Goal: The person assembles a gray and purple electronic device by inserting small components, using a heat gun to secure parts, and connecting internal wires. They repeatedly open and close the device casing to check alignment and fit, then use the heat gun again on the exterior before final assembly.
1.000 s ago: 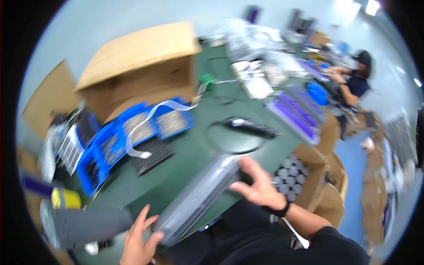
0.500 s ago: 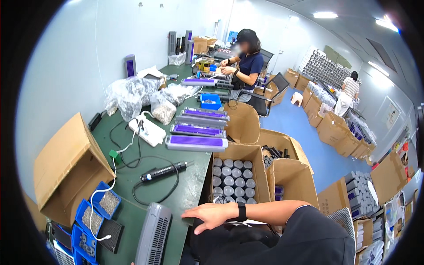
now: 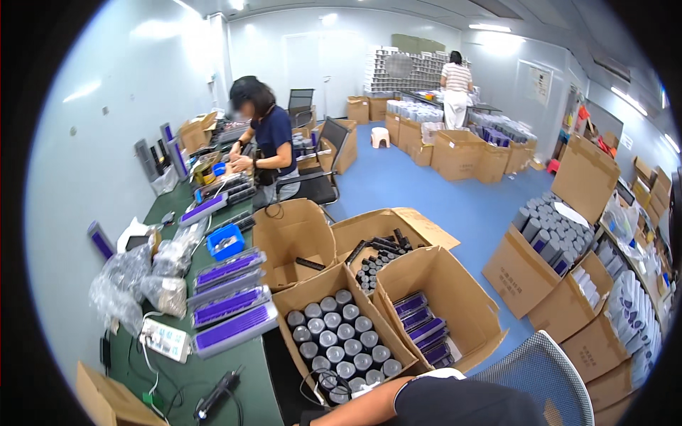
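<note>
Cylinders (image 3: 346, 331) with grey caps stand upright in an open cardboard box (image 3: 379, 318), ahead of the person's right hand, which lies beyond the lower edge; only the right forearm (image 3: 362, 406) shows. Whether that hand is gripping or loose cannot be told, nor can the left hand's state, as it is out of view. Left of the right hand, an electric screwdriver (image 3: 217, 396) lies on the green desk (image 3: 249, 369). Careful reaching would keep the sleeve off the box rim and the hand in sight before it closes.
</note>
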The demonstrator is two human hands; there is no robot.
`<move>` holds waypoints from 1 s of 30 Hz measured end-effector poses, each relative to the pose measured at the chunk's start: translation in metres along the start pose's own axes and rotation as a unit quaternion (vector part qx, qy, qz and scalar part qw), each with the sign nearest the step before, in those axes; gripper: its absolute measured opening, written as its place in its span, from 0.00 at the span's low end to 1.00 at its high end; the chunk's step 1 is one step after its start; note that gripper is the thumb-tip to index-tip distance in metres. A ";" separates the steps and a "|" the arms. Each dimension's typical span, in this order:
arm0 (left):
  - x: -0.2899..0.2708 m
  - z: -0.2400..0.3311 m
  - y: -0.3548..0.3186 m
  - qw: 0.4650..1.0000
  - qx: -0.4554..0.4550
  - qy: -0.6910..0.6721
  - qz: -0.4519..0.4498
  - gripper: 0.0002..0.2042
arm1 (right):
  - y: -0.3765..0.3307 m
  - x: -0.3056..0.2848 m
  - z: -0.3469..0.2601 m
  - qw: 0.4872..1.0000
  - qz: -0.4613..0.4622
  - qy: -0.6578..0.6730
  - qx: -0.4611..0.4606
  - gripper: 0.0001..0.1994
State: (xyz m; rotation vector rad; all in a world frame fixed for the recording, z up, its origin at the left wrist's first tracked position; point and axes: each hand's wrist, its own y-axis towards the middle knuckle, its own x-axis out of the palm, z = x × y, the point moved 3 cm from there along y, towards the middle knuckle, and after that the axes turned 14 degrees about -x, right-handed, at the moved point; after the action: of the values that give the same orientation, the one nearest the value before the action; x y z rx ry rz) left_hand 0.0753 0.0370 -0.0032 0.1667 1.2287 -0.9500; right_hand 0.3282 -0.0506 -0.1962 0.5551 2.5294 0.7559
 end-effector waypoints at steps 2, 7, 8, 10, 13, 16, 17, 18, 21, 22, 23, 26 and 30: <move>0.003 0.042 0.031 0.999 0.029 0.004 -0.012 0.38 | -0.003 -0.006 -0.002 1.000 0.004 0.003 0.002 0.42; 0.013 0.124 0.081 0.998 0.049 0.019 -0.021 0.36 | 0.001 0.003 -0.004 0.999 -0.010 0.033 -0.011 0.44; 0.016 0.140 0.092 0.997 0.061 0.020 -0.031 0.36 | -0.003 -0.004 -0.006 0.999 -0.011 0.042 0.005 0.44; 0.019 0.157 0.106 0.998 0.056 0.018 -0.031 0.35 | -0.005 -0.012 -0.011 0.997 -0.038 0.072 0.006 0.46; 0.017 0.156 0.118 1.000 0.020 0.007 -0.022 0.34 | -0.004 -0.014 -0.008 0.996 -0.031 0.085 -0.012 0.47; 0.013 0.134 0.121 0.999 -0.038 -0.023 -0.009 0.32 | -0.011 -0.012 0.005 0.996 -0.037 0.086 0.001 0.47; 0.009 0.118 0.116 0.997 -0.069 -0.033 -0.001 0.32 | -0.010 -0.013 0.004 0.995 -0.047 0.086 0.005 0.47; 0.005 0.102 0.110 0.994 -0.100 -0.045 0.009 0.31 | -0.011 -0.015 0.007 0.996 -0.051 0.077 -0.002 0.47; -0.014 0.038 0.070 0.972 -0.212 -0.097 0.033 0.30 | -0.010 -0.012 0.011 0.993 -0.091 0.072 0.032 0.49; -0.022 0.014 0.045 0.959 -0.255 -0.114 0.044 0.30 | -0.007 -0.012 0.005 0.996 -0.077 0.047 0.002 0.45; -0.029 -0.006 0.017 0.944 -0.294 -0.136 0.057 0.29 | -0.001 -0.016 -0.001 0.998 -0.054 0.019 -0.031 0.42; -0.048 -0.043 -0.089 0.891 -0.400 -0.185 0.109 0.28 | 0.008 -0.019 -0.014 0.996 -0.078 0.010 -0.030 0.43; -0.083 -0.041 -0.202 0.826 -0.482 -0.227 0.184 0.26 | 0.009 -0.023 -0.015 0.994 -0.103 -0.007 -0.019 0.44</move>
State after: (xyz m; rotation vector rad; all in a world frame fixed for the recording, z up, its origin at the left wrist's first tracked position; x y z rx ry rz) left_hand -0.0956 -0.0214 0.1264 -0.5847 1.0388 0.0562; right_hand 0.3415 -0.0614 -0.1731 0.2794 2.5052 0.7207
